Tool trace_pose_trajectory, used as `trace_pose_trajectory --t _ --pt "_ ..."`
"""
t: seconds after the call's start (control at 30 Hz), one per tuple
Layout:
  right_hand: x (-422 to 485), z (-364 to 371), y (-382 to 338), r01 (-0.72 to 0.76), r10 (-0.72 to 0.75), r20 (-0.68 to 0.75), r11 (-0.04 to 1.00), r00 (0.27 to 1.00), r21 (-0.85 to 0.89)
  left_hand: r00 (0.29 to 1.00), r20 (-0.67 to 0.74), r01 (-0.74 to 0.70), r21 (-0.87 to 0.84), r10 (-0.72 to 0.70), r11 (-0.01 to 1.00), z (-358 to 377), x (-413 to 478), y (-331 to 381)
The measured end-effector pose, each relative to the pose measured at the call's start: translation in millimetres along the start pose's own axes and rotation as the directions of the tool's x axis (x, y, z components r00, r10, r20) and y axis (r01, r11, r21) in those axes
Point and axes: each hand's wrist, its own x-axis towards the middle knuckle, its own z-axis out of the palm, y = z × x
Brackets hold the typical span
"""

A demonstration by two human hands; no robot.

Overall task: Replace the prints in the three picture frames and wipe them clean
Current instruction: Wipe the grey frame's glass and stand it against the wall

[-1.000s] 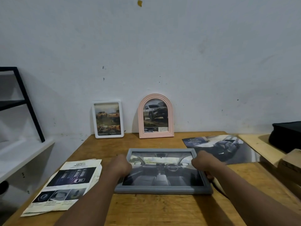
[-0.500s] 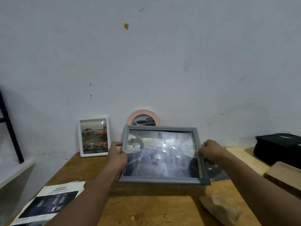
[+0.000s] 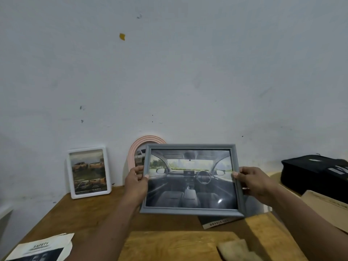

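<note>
I hold a grey picture frame [image 3: 192,210] upright above the wooden table [image 3: 90,219]; its print shows a car interior. My left hand [image 3: 136,182] grips its left edge with the thumb on the front. On the right edge my right hand [image 3: 254,182] grips the same way. A white frame [image 3: 88,172] with a truck print leans on the wall at the left. Behind the grey frame stands a pink arched frame [image 3: 139,147], mostly hidden. A beige cloth [image 3: 237,249] lies on the table near the front.
A brochure marked SAFETY [image 3: 43,249] lies at the table's front left corner. A dark print [image 3: 216,222] pokes out under the grey frame. A black bag [image 3: 314,174] and a cardboard box [image 3: 327,208] sit at the right.
The grey frame lay flat on the table a second ago; both hands have lifted and tilted it upright, facing me. The view has tilted up and the cloth has come into sight.
</note>
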Motion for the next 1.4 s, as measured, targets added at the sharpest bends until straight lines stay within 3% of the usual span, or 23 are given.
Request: trace_pose_trajectory --t 0.17,0.4,0.57,0.73,0.83,1.03,1.23,1.4 --pt "-2 -9 2 0.053 -0.053 -0.012 0.997 0.999 -0.05 0.997 0.072 0.024 0.029 -0.026 0.999 -1 2 -8" --pt "-10 -31 -21 -0.008 0.018 0.101 0.995 0.995 -0.101 0.988 0.142 -0.071 0.031 0.066 0.997 7 16 1" --pt "10 -41 -33 -0.012 0.019 0.073 0.996 0.997 -0.091 0.99 0.05 -0.131 -0.001 0.131 0.991 49 38 13" --pt "34 -41 -8 -0.055 0.06 -0.105 0.997 0.993 0.048 0.996 -0.004 -0.088 -0.066 0.088 0.994 82 53 4" --pt "44 -31 15 -0.001 0.012 -0.22 0.999 0.976 0.052 0.998 0.003 -0.057 -0.098 0.058 0.994 92 58 -7" --pt "60 0 34 0.182 -0.21 -0.525 0.978 0.825 -0.105 1.0 0.018 0.017 -0.13 -0.015 0.991 104 62 -17" --pt "67 6 40 0.156 -0.286 -0.589 0.952 0.756 -0.263 0.999 0.03 0.044 -0.179 -0.04 0.983 104 64 -17" --pt "76 -5 50 0.158 -0.332 -0.633 0.936 0.7 -0.316 0.99 0.139 0.038 -0.142 -0.018 0.989 102 66 -12"
